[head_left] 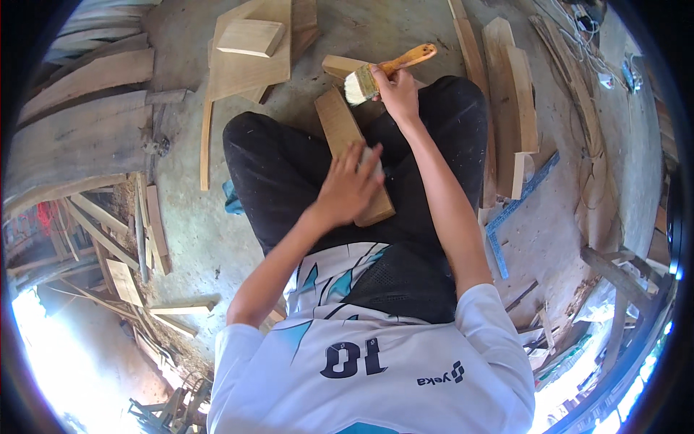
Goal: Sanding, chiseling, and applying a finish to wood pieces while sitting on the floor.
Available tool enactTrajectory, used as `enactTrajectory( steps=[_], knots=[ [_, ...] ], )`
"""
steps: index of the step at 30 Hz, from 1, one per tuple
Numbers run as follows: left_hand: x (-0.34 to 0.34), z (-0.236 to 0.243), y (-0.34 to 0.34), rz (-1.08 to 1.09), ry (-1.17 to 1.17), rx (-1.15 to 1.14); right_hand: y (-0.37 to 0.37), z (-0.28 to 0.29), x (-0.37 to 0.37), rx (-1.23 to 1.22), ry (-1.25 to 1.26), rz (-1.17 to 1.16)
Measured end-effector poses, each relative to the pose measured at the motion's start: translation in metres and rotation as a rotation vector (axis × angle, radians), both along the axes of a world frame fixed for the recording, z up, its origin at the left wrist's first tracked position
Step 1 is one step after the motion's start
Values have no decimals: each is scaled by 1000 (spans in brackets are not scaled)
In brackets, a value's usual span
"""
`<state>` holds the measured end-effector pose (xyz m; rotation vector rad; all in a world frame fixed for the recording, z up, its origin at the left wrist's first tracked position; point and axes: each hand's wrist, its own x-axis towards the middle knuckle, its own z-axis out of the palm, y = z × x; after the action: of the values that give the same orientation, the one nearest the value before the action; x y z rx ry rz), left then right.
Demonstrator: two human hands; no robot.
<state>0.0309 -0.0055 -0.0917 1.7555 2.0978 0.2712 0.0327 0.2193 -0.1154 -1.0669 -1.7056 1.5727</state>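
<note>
Bearing a wooden board lengthwise between folded legs in black trousers, directly under the left hand, probably for steadiness within easy reach. Laying that hand across it with blurred fingers, over a pale patch or pad; cannot tell whether gripping or merely pressing. Pinching a paintbrush near the ferrule in the right hand, just right of the board's far end, seemingly clear of the left hand yet ready. Having stacked timber beyond the left hand, long planks right of the brush grip, and a blue L-shaped strip farther right, perhaps for elbow room.
</note>
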Motion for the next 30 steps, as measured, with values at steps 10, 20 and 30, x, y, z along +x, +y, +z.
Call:
enactTrajectory(
  steps=[10, 20, 30],
  knots=[
    [-13, 1, 16, 452, -42, 35, -11, 8, -8, 21, 6, 67],
    [30, 60, -4, 135, -206, 62, -5, 6, 0, 112, -58, -4],
    [-16, 0, 43, 370, -153, 38, -17, -5, -14, 174, -140, 73]
  ],
)
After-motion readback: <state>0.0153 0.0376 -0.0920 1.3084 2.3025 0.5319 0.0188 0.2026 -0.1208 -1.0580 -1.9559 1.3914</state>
